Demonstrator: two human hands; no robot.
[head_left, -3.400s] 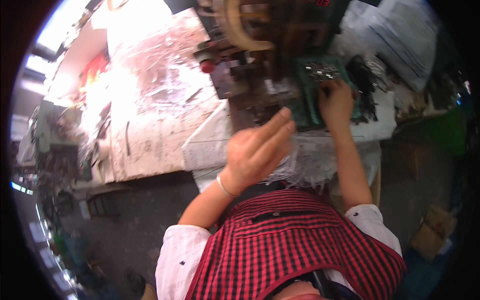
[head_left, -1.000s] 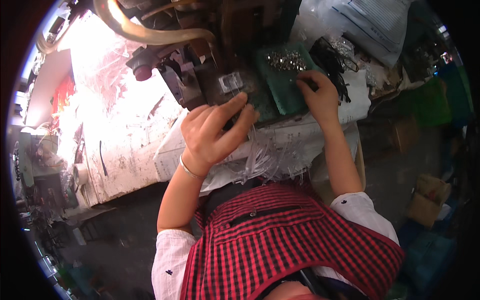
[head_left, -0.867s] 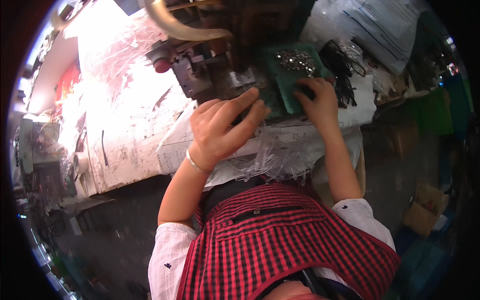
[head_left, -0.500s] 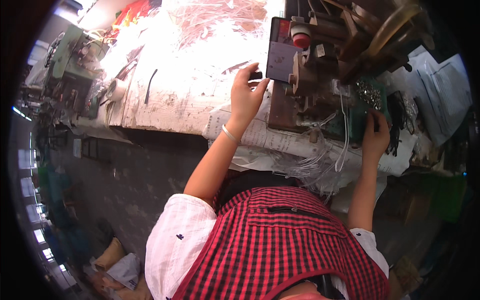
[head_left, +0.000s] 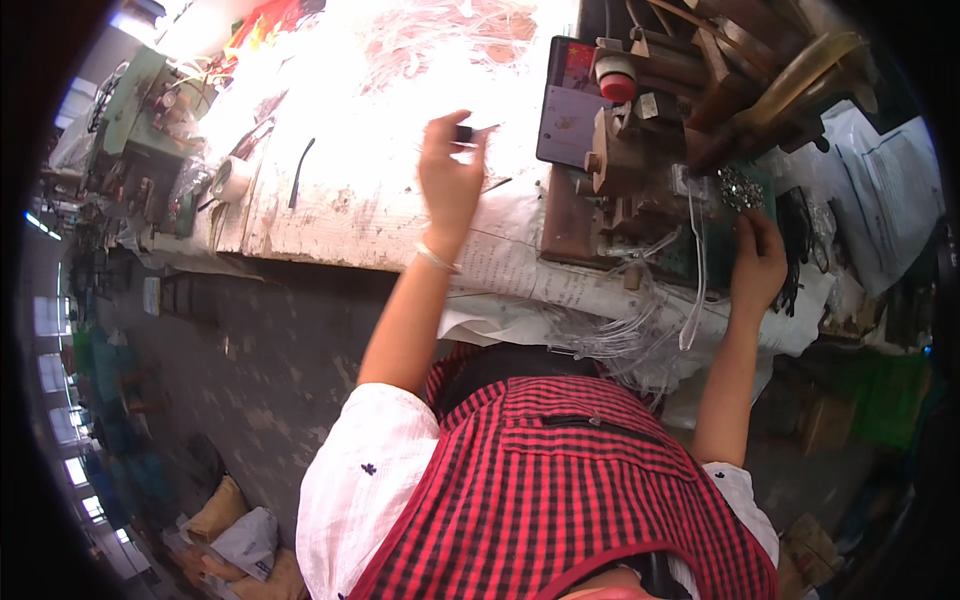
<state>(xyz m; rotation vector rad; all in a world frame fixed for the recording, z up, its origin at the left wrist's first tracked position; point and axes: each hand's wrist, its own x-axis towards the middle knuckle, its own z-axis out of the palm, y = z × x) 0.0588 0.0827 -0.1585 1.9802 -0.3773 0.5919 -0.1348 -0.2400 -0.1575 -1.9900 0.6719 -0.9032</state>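
My left hand (head_left: 450, 185) is raised over the worktable, its fingers curled round a small black piece (head_left: 464, 134). Just to its right, a short thin dark strip (head_left: 497, 184) lies on the table. My right hand (head_left: 758, 262) reaches to the near edge of a pile of small shiny metal parts (head_left: 740, 186); its fingers are bent together and their tips touch the pile, so anything between them is hidden. Between the hands stands a brown metal bench machine (head_left: 630, 160) with a red button (head_left: 617, 87). A clear plastic strip (head_left: 692, 260) hangs from its front.
A phone-like dark slab (head_left: 568, 125) leans at the machine's left. Clear strips (head_left: 620, 335) bundle at the table edge; black strands (head_left: 797, 240) and plastic bags (head_left: 885, 190) lie at right. Left are a curved black strip (head_left: 301, 172), a tape roll (head_left: 231, 180) and a green machine (head_left: 140, 105).
My left hand has moved left, away from the machine, carrying the small black piece; the short dark strip now shows. My right hand has shifted slightly up toward the metal parts.
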